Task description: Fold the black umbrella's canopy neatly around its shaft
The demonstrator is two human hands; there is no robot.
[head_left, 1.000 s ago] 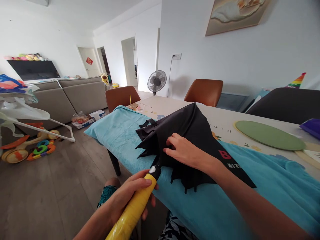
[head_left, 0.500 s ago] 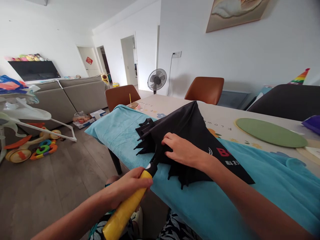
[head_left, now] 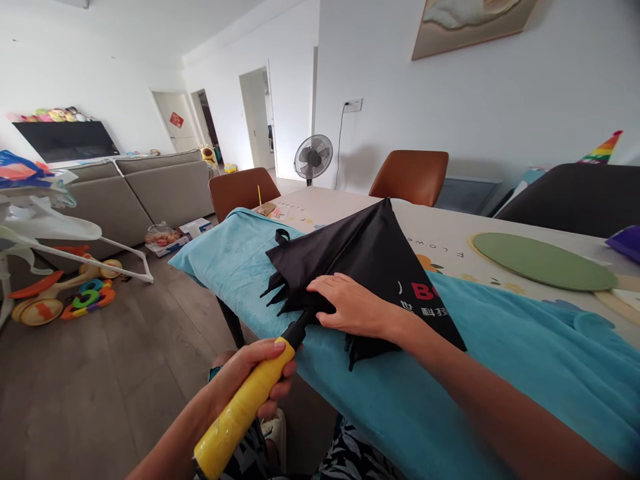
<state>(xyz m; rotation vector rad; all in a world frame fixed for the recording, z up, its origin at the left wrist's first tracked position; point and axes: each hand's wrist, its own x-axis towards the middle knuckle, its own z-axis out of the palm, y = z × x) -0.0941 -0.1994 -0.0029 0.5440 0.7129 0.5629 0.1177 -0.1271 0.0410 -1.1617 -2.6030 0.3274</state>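
A black folding umbrella [head_left: 370,260] with red and white lettering lies half collapsed on a turquoise towel [head_left: 500,360] spread over the table. My left hand [head_left: 250,380] is wrapped round its yellow handle [head_left: 240,413], which sticks out past the table's near edge. My right hand [head_left: 350,307] lies on the black canopy near the shaft, fingers curled and pressing the folds together. The canopy's rib tips [head_left: 277,293] fan out to the left.
A green oval mat [head_left: 540,260] and a purple object [head_left: 625,241] lie on the table [head_left: 450,240] at right. Brown chairs [head_left: 410,177] stand behind it. A grey sofa [head_left: 135,190], a fan [head_left: 313,157], toys [head_left: 75,297] and a white frame [head_left: 60,233] occupy the left floor.
The canopy has turned and flattened, with the lettering shifted left. My right hand slid left along the fabric toward the shaft. My left hand moved the yellow handle lower and leftward.
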